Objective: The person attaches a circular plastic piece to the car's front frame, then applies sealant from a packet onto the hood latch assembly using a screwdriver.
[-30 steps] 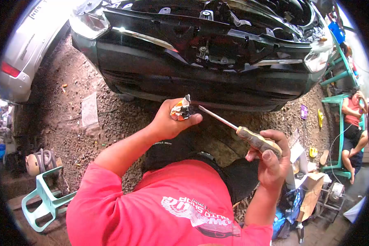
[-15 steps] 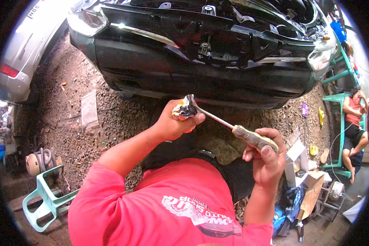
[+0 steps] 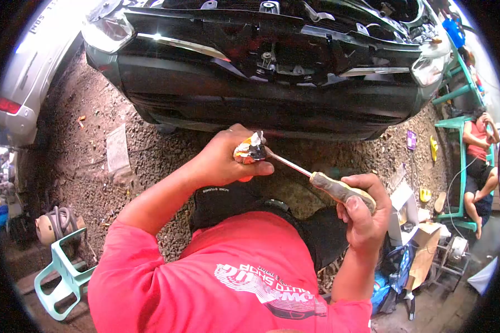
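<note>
My left hand (image 3: 228,158) is closed around a crumpled packet (image 3: 250,149), orange, white and black, whose kind I cannot make out. In my right hand (image 3: 366,213) is a screwdriver (image 3: 339,187) with a worn grey and yellowish handle, gripped between thumb and fingers. Its metal shaft points up and left to the packet, and the tip is hidden at my left hand. Both hands are in front of my red shirt (image 3: 205,261), below the black car bumper (image 3: 261,100).
A silver vehicle (image 3: 30,72) stands at the left. A pale green plastic chair (image 3: 64,272) is at the lower left, beside a coiled hose (image 3: 64,219). Cardboard boxes (image 3: 422,255) and bags lie at the right. Farther right, a person (image 3: 478,144) sits on a green chair.
The view has shifted slightly, so the car appears a little higher and farther left. The screwdriver and packet stay in my hands, and my right fingers have curled more around the handle.
</note>
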A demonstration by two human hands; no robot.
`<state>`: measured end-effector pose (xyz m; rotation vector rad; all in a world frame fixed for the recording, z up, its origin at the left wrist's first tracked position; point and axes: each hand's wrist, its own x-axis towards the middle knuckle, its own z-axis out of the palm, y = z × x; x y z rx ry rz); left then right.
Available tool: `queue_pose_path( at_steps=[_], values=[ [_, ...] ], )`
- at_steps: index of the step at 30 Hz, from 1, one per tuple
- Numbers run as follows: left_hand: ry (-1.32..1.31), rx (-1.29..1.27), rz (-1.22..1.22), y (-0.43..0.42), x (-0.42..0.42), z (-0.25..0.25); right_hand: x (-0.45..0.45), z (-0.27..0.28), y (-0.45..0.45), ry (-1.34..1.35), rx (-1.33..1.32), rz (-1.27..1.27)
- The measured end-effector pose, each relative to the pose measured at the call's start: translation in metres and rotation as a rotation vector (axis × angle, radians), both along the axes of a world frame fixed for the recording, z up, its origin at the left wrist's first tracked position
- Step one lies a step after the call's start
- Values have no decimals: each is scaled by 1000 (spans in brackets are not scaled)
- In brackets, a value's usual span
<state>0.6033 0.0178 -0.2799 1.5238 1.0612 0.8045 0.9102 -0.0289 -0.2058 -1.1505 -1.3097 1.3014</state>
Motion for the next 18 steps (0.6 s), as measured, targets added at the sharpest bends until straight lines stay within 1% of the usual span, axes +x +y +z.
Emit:
queue_pose_path(
  at_steps=[2,3,5,7,9,10,11,12,13,15,16,17,18],
  values=[
    [242,558,80,5,0,-6,0,0,0,9,-44,-2],
    [242,556,81,4,0,0,-1,-1,1,9,-46,-1],
    [274,-85,104,2,0,18,-4,-1,2,58,-96,2],
    [289,-48,75,3,0,12,-5,-4,3,75,-114,16],
    [123,192,116,3,1,-6,-9,-8,4,93,-130,29],
    [124,191,116,3,2,-8,-14,-10,4,142,-161,-4],
    [60,136,138,2,3,-8,-16,-12,4,191,-192,-37],
    [-5,82,161,2,5,-9,-16,-17,4,239,-207,-30],
    [-4,80,162,2,6,-14,-19,-19,3,239,-209,-30],
    [-193,-13,182,3,7,-25,-29,-23,-1,394,-291,-155],
    [-173,49,194,3,7,-26,-26,-29,-1,447,-313,-87],
    [-173,48,197,2,9,-25,-29,-31,-2,447,-315,-84],
    [-233,-36,221,0,12,-25,-35,-32,-4,501,-350,-136]
  ],
)
